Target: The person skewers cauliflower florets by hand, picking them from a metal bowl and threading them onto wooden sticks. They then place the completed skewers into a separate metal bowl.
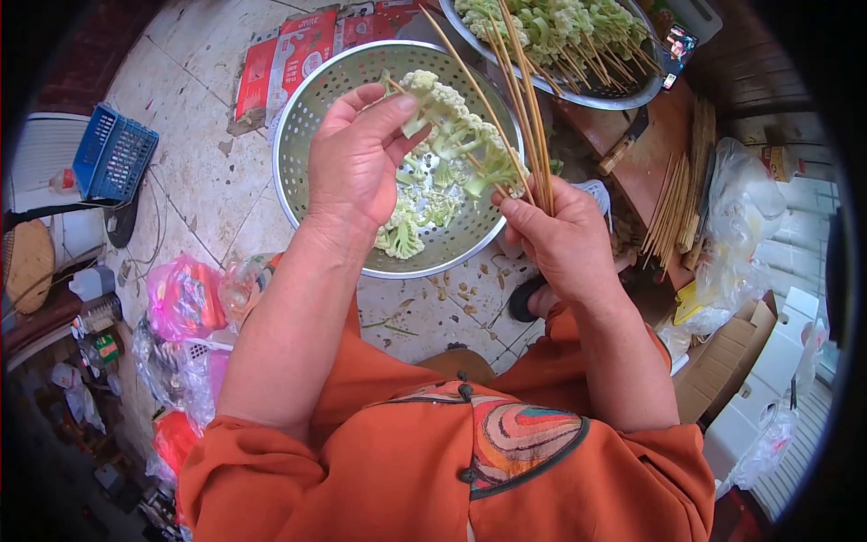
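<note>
We hold the work right over the colander (312, 99), which sits on the floor (208, 190) just in front of our knees. We reckon that's so any crumbs drop back among the loose bits (402, 237) lying in its near-right part.

Left hand (357, 158): half closed, palm toward us. Thumb & forefinger pinch the florets (452, 122) already strung on a skewer (483, 104); the other fingers curl loosely behind. The skewer slants from the colander's far side down to the right hand, w/ the florets packed along its middle, up in the air and not touching the colander.

Right hand (560, 239): shut in a fist round a bunch of bare sticks (524, 99), over the colander's right rim. The sticks fan up & away past that rim. The skewer's near end seems to run into the same grip, but we can't tell exactly which fingers take it. Prob. the bunch is kept in the fist so spares are at hand w/o reaching.

Beyond, a metal bowl (591, 104) w/ loaded skewers sits at the far-left corner of the low desk (659, 149), touching or nearly touching the colander's far rim. More bare sticks (673, 203) lie toward the desk's right edge.
</note>
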{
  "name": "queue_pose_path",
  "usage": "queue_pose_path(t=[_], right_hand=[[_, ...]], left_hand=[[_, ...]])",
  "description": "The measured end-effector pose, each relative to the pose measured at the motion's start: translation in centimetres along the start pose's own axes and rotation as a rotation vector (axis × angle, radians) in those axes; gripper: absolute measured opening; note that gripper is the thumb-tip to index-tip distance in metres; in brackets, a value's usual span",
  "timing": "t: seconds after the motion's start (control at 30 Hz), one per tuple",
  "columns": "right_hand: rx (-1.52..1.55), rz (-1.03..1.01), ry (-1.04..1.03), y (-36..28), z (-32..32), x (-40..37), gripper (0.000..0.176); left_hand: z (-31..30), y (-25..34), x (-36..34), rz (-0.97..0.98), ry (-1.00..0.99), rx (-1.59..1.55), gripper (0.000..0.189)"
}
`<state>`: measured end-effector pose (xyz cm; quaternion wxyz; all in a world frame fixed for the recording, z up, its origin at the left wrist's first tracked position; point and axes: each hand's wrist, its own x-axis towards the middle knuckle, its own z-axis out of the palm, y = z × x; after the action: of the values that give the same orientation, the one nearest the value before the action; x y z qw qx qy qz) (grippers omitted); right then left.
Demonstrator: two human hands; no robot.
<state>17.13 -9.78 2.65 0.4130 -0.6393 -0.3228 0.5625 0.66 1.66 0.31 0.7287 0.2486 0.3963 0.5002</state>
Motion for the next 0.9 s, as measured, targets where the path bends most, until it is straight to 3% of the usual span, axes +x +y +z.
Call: queue_pose_path(t=[0.23, 0.43, 0.53, 0.6, 0.63, 0.7, 0.8, 0.9], right_hand=[[-0.008, -0.009, -0.013, 0.2, -0.2, 0.1, 0.011], [-0.173, 0.017, 0.037, 0.0, -2.1, 0.8, 0.01], [-0.305, -0.037, 0.123, 0.3, -3.1, 1.2, 0.013], [-0.425, -0.011, 0.157, 0.5, -3.7, 1.5, 0.016], [-0.485, -0.008, 0.155, 1.0, -4.2, 1.6, 0.016], [-0.587, 0.029, 0.14, 1.2, -4.6, 1.6, 0.019], [-0.787, -0.063, 0.159, 1.5, -4.8, 1.6, 0.022], [-0.891, -0.013, 0.132, 1.1, -4.8, 1.6, 0.024]], left_hand=[[-0.7, -0.3, 0.5, -0.007, -0.013, 0.011, 0.026], [-1.3, 0.3, 1.7, 0.007, 0.071, 0.289, 0.03], [-2.6, -0.6, 3.5, 0.002, 0.047, 0.563, 0.032], [-3.8, -2.5, 4.6, -0.115, -0.099, 0.854, 0.031], [-3.8, -4.1, 4.8, -0.115, -0.108, 0.849, 0.031], [-3.8, -7.4, 5.0, -0.045, -0.171, 1.492, 0.031], [-4.3, -10.1, 5.0, 0.073, -0.204, 1.728, 0.031], [-4.7, -11.5, 4.8, 0.075, -0.266, 1.78, 0.029]])
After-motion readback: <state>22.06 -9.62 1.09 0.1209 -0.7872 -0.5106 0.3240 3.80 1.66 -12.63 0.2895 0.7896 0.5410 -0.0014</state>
